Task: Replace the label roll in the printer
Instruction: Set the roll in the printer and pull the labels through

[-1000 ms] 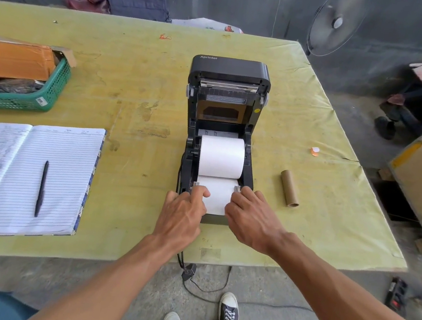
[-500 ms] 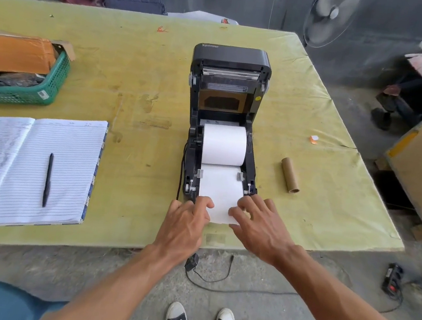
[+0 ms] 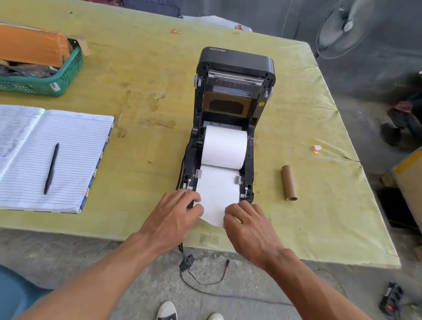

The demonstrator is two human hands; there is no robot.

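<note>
Paper (image 3: 217, 195) now drawing further out past printer (image 3: 229, 103) front, pinched by left hand (image 3: 174, 215) and right hand (image 3: 249, 229) fingers; label roll (image 3: 224, 147) sitting inside printer bay, lid closing probably coming next.

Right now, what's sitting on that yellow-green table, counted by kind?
Printer: 1
Label roll: 1
Empty cardboard core: 1
Open notebook: 1
Pen: 1
Green basket: 1
Total: 6
</note>
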